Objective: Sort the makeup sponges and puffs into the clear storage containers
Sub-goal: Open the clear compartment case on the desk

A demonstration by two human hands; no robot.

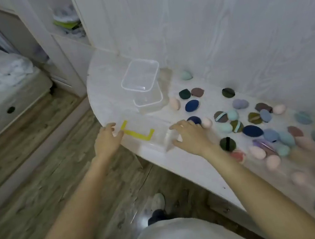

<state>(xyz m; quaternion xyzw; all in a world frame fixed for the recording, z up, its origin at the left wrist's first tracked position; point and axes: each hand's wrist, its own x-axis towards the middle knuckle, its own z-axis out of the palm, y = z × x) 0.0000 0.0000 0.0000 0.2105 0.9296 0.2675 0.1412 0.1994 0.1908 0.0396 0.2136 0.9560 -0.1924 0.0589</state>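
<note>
Fingers of the left hand [105, 138] are curled on the left end of a clear container with a yellow handle [138, 135], at the front left edge of the tabletop [107, 98]. The right hand [189, 135] has its fingers spread and bent over the container's right end. Two stacked clear containers [143, 84] stand behind, nearer the wall. Sponges and puffs [254, 124] lie scattered over the right part of the tabletop, some just beside the right hand.

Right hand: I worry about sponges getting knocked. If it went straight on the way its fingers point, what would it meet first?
Probably the dark blue sponge, just beyond the right hand; depth is unclear.
</note>
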